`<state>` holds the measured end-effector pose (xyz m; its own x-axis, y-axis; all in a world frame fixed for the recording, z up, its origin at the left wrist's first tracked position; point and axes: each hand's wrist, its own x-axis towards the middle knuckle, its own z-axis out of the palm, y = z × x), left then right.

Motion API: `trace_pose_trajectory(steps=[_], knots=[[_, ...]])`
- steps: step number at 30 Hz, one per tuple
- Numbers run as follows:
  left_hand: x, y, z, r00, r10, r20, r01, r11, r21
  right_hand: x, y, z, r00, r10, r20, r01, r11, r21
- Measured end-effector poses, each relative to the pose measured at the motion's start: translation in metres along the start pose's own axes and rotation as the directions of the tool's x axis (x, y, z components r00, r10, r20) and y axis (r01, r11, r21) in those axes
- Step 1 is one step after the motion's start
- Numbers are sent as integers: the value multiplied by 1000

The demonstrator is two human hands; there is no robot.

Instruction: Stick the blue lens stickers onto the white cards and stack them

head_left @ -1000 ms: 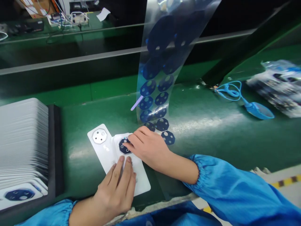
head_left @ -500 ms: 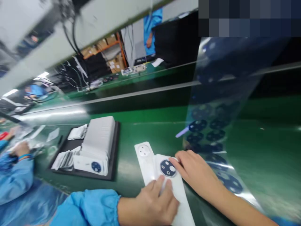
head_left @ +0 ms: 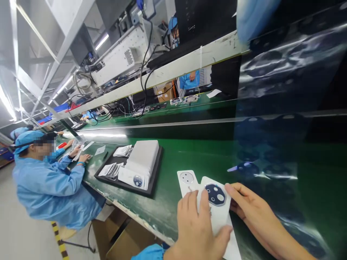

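Observation:
A white card with a dark blue round piece near its top lies over other white cards. My left hand rests on this card with fingers spread, its fingertips beside the blue piece. At the card's upper right edge, my right hand pinches the corner between thumb and fingers. Another white card with a pale round outline shows to the left, partly under my left hand. Beyond my right hand hangs a clear film strip bearing dark round pieces, with a small purple tab at its left.
On the green table, a black tray holds a stack of white cards and small packets. A person in blue works at the far left. A white rail crosses above.
The view has swung up and left, bringing more of the person and ceiling into sight. My right hand now grips the card's corner, and my left hand's fingers have spread over the card.

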<state>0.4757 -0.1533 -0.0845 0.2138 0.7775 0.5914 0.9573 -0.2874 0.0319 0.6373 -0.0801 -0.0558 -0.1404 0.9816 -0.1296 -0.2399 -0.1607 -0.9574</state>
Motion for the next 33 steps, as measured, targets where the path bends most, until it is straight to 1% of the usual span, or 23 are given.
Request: trace_pose_trajectory(steps=[2, 3, 5, 6, 8, 10, 12, 14, 15, 17, 18, 20, 23, 25, 27, 30, 33], knots=[[3, 1, -1, 1000, 5, 22, -5, 1000, -4, -6, -3, 3, 999, -16, 37, 14, 999, 48], [7, -2, -4, 999, 6, 52, -6, 1000, 6, -8, -3, 3, 998, -25, 56, 22, 998, 51], [16, -17, -14, 989, 10, 144, -20, 997, 68, -10, 0, 1, 991, -28, 128, 29, 1000, 0], [21, -30, -22, 981, 11, 192, -32, 994, 106, -12, 3, 0, 984, -21, 177, 30, 998, -50], [31, -66, -41, 962, 28, 271, -75, 984, 164, -14, 10, 0, 957, 6, 291, 41, 987, -155], [39, -113, -63, 947, 57, 316, -116, 979, 171, -17, 15, 2, 932, 23, 363, 62, 973, -221], [44, -164, -84, 938, 49, 343, -119, 975, 187, -19, 16, 6, 922, 25, 386, 82, 963, -258], [44, -209, -99, 932, 18, 363, -100, 973, 208, -19, 15, 9, 923, 24, 383, 100, 948, -302], [43, -228, -104, 923, 11, 385, -98, 973, 209, -18, 14, 10, 924, 23, 381, 109, 941, -320], [39, -255, -106, 900, 8, 436, -99, 978, 186, -16, 11, 9, 924, 22, 383, 124, 928, -353], [37, -263, -104, 887, 11, 461, -98, 981, 165, -15, 11, 8, 922, 24, 387, 132, 919, -370], [33, -274, -99, 867, 15, 499, -85, 989, 119, -14, 11, 6, 912, 36, 409, 148, 901, -408], [28, -283, -92, 843, 7, 538, -38, 998, 47, -15, 15, 5, 906, 53, 419, 154, 882, -444], [24, -289, -88, 835, -15, 551, 12, 1000, 8, -16, 17, 6, 911, 59, 408, 149, 876, -459], [19, -294, -84, 848, -76, 524, 88, 996, 3, -17, 18, 8, 916, 52, 397, 157, 865, -476], [9, -302, -78, 873, -206, 443, 218, 976, 23, -15, 19, 8, 913, 44, 406, 189, 835, -516], [2, -310, -73, 874, -261, 410, 284, 959, 4, -6, 31, 2, 917, 44, 397, 206, 800, -564]])
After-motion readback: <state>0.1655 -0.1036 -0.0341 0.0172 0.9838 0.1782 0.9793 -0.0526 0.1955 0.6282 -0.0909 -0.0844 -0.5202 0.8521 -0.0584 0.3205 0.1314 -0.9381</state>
